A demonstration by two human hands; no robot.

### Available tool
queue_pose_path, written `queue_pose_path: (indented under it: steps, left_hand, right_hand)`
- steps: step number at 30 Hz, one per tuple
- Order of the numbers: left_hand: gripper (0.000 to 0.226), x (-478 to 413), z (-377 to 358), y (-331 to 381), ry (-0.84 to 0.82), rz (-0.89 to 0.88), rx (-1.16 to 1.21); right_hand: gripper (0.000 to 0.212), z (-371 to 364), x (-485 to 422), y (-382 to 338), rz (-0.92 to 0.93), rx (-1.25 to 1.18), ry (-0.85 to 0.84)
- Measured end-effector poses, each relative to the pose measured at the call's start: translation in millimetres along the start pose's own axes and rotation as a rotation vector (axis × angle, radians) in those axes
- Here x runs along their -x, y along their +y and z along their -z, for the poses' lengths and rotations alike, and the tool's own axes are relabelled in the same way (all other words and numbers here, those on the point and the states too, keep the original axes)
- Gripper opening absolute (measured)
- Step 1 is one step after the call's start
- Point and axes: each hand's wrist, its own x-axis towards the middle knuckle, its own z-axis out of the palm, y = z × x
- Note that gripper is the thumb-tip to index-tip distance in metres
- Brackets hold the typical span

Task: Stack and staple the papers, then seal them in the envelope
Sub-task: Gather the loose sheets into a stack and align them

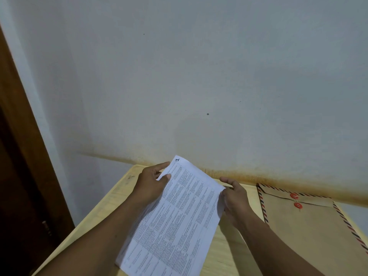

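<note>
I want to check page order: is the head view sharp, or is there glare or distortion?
Head view: dim, even light, no glare; print on the papers is too soft to read; the wide-angle lens bends the wall's stain line.

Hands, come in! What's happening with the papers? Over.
Left hand and right hand hold papers. Envelope on table, flap down, untouched. Nothing blocking.

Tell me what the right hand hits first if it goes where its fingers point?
Probably the wall beyond the table; nothing shows between it and the right hand, though depth is unclear.
</note>
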Motion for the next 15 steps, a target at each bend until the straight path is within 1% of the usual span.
queue_pose_path:
  steps: [7,12,15]
  left_hand:
    - [0.04,3.3,1.1,7.0,0.115,-0.022,-0.004]
    - [0.04,7.0,-1.8,6.6,0.051,-0.026,0.009]
    - [0.041,9.8,-1.8,5.6,0.054,-0.022,-0.046]
  right_hand:
    - [0.049,-7.1,0.0,-1.1,0.069,0.105,0.013]
    - [0.044,-7.1,1.2,1.1,0.07,0.114,0.043]
    - [0.041,-5.5,4.2,-1.4,0.087,0.142,0.042]
